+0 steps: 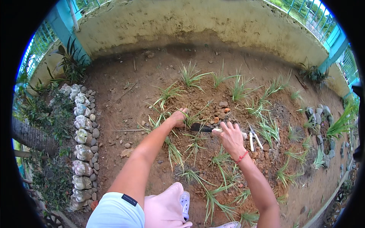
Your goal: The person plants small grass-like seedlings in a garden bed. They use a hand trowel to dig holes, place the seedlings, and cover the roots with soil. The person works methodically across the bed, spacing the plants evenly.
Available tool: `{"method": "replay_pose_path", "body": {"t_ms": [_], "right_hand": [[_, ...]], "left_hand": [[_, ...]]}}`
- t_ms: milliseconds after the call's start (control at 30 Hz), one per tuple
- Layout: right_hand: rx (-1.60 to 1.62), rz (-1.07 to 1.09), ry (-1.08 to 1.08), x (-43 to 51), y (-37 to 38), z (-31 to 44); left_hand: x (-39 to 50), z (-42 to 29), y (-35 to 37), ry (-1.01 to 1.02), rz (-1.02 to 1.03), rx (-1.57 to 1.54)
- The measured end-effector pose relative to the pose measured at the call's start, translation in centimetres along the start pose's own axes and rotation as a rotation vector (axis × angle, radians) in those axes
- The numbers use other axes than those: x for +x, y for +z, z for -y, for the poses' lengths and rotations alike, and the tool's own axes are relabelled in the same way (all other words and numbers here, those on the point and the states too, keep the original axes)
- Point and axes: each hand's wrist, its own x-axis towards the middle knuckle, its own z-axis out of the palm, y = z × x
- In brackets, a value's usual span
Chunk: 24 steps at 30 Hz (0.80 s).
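My left hand (178,118) is at the base of a small plant with long narrow leaves (195,116), its fingers around the lower leaves and partly hidden by them. In my right hand (231,137) is the pale handle of a hand trowel (201,127). Its dark blade points left and rests on the loose soil (209,142) close to that plant's base. Just right of my right hand, pruning shears (255,138) with white handles lie on the ground, their handles spread.
Several similar plants (190,74) stand around the dug patch. Broken brick pieces (221,115) lie beyond the trowel. Painted rocks (83,122) and pebbles edge the bed at left; a stone ring (318,128) is at right. A stained wall (199,20) closes the far side.
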Motion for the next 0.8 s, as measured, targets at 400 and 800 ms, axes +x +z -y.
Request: {"method": "replay_pose_path", "body": {"t_ms": [400, 800], "right_hand": [[0.316, 0.144, 0.242, 0.8, 1.3, -1.3], [0.735, 0.086, 0.453, 3.2, 5.7, -1.1]], "left_hand": [[-0.8, -0.3, -0.1, 0.024, -0.009, -0.039], [-1.6, -1.3, 0.4, -0.06, -0.158, -0.144]]}}
